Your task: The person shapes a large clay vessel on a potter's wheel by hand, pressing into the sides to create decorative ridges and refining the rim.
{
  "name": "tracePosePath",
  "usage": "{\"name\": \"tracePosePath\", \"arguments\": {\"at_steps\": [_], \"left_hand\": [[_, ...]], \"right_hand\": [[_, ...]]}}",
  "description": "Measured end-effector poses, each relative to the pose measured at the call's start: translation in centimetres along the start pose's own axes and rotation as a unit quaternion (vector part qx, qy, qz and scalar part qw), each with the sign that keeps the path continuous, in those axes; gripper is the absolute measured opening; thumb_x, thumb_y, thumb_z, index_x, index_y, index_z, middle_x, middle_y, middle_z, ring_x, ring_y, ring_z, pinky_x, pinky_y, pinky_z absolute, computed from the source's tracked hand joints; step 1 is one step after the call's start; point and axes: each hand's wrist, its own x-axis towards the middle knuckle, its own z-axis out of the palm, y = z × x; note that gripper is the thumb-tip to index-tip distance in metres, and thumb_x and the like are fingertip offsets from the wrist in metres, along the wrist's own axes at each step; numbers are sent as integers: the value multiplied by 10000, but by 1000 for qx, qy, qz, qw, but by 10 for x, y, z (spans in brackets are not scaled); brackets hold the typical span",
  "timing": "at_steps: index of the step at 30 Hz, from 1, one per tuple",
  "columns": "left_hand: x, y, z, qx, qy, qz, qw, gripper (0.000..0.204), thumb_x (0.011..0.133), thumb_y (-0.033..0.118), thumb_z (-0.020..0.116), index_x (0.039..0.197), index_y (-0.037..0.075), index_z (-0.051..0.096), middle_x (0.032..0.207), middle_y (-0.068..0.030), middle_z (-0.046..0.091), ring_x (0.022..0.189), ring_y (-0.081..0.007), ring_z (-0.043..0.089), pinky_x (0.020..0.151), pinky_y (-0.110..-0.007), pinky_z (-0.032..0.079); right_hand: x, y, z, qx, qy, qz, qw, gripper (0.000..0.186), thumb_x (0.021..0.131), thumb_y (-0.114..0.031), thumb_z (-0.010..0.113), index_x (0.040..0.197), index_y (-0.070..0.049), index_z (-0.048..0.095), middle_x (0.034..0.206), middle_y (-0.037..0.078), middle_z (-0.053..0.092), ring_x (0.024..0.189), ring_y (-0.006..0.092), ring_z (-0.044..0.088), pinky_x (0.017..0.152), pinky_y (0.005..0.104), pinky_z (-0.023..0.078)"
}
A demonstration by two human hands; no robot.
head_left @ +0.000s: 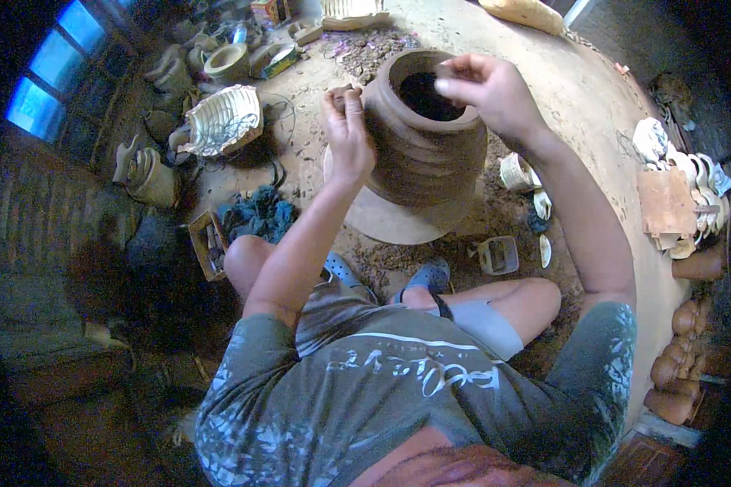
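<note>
A large ridged brown clay pot (418, 162) stands upright on a round turntable (398, 227) in front of me, its dark inside visible. My left hand (348, 130) is raised at the pot's left, fingers curled closed round something brownish at the fingertips that I cannot make out. My right hand (483, 89) is over the right part of the pot's opening, thumb and fingers bent together near the rim; whether anything is between them is hidden. My bent legs and blue clogs lie below the turntable.
Around me lie a plaster mould (227, 122), blue-green cloth (260, 215), a wooden box of tools (207, 247), a plastic tub (498, 255) and a pale bowl (226, 61). At right are small terracotta pots (676, 365), boards (668, 203) and white pieces. A window (61, 61) is at upper left.
</note>
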Motion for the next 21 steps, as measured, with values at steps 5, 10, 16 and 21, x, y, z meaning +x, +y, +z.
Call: {"name": "tracePosePath", "arguments": {"at_steps": [5, 10, 16, 21], "left_hand": [[0, -50, 14, 131, -3, 66, 989, 352, 1087, 236, 487, 1312, -32, 451, 1140, -248, 603, 1063, -385, 609, 977, -454, 460], [-6, -34, 12, 177, -39, 21, 983, 366, 1095, 228, 461, 1338, -45, 434, 1236, -258, 592, 1154, -378, 591, 1022, -454, 447], [-12, -23, 13, 254, -34, 31, 966, 391, 1062, 253, 514, 1317, -41, 470, 1199, -285, 592, 1140, -440, 585, 998, -499, 441], [-8, -38, 18, 251, -10, 61, 966, 396, 1021, 247, 572, 1286, -36, 490, 1153, -280, 581, 1088, -456, 564, 946, -526, 434]], "right_hand": [[56, 20, 14, -16, -57, 117, 991, 383, 966, -370, 718, 981, 12, 740, 834, 59, 725, 680, 113, 668, 641, 276, 584], [94, 42, 23, -175, -111, 83, 975, 341, 961, -332, 645, 926, -9, 748, 808, 108, 741, 673, 185, 716, 640, 322, 598], [117, 43, 32, -545, -172, -220, 791, 254, 837, -190, 594, 874, -13, 772, 885, 191, 759, 808, 359, 756, 767, 473, 616], [117, 30, 42, -550, -193, -182, 791, 257, 796, -164, 588, 876, -16, 782, 871, 228, 743, 884, 406, 743, 850, 510, 599]]}}
